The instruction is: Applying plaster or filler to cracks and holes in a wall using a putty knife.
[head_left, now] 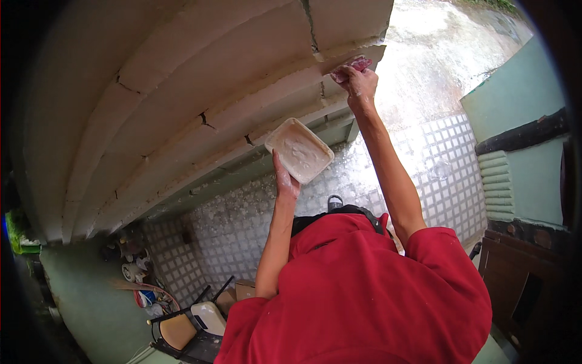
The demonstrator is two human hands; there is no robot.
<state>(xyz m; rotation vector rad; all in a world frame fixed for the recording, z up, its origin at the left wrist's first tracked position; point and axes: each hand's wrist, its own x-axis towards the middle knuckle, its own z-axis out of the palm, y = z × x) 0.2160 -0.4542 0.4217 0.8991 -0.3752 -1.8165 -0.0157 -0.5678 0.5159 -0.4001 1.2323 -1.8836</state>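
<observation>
At the far left, greenery (pixel 18 233) shows past a pale green wall (pixel 76 288). Over the upper left spreads a cream stepped surface (pixel 163 79), its long curved ridges crossed by dark cracks and chipped along the edges. Below it, clutter (pixel 142 273) is heaped by the wall; any lettering there is too small to read. Next come a black-framed chair (pixel 177 330) with a tan back and, just beyond, a cardboard box (pixel 245 290). The floor (pixel 242 221) is patterned with pale squares on grey and spotted with white.

Near the middle, the left hand (pixel 287 180) grips a shallow white tray (pixel 317 170) by its near left side, tilted, with white paste (pixel 297 147) spread inside. To the right, above the red shirt (pixel 364 291), the right hand (pixel 362 85) clasps a pink pad (pixel 360 62) smeared with white, up against the stepped surface near its end. Both hands are flecked white.

Farther right, bright ground (pixel 439 57) glares beyond the tiles, then a mint-green wall (pixel 515 88) with a dark beam (pixel 521 133), above a dark brown panel (pixel 509 273).
</observation>
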